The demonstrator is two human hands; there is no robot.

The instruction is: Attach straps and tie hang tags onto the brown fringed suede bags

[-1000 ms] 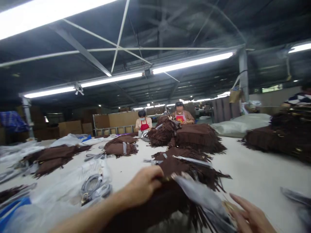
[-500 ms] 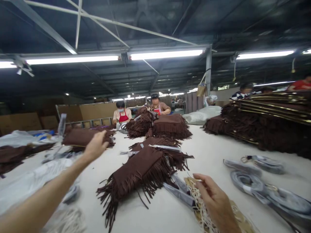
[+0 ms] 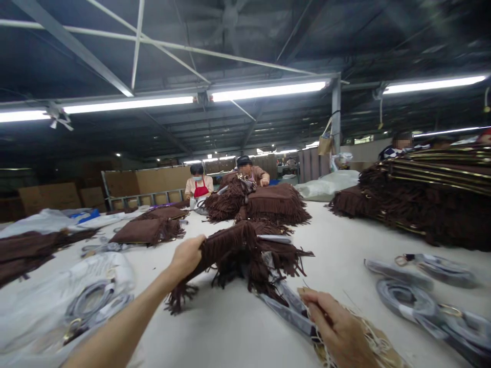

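Note:
My left hand [image 3: 188, 258] is closed on the near left edge of a dark brown fringed bag [image 3: 230, 243]. That bag is partly raised and tilted, its fringe hanging toward the white table. My right hand [image 3: 337, 322] pinches a small tan paper tag at its fingertips, low in the view. Beneath this hand lies a pile of tan tags with white strings [image 3: 378, 335], partly covered by it. Plastic-wrapped straps [image 3: 286, 309] lie between the bag and my right hand. Another fringed bag [image 3: 286, 255] rests just behind the raised one.
Wrapped coiled straps [image 3: 402, 296] lie at right. A tall stack of fringed bags [image 3: 414, 199] stands behind them. More bags [image 3: 140, 231] and clear plastic [image 3: 46, 286] are at left. Across the white table [image 3: 337, 240], two co-workers in red aprons are behind a bag pile [image 3: 270, 199].
My left hand has come right and down from the left bags to the middle bag, gripped it and lifted its edge. My right hand has shifted slightly and now pinches a tag.

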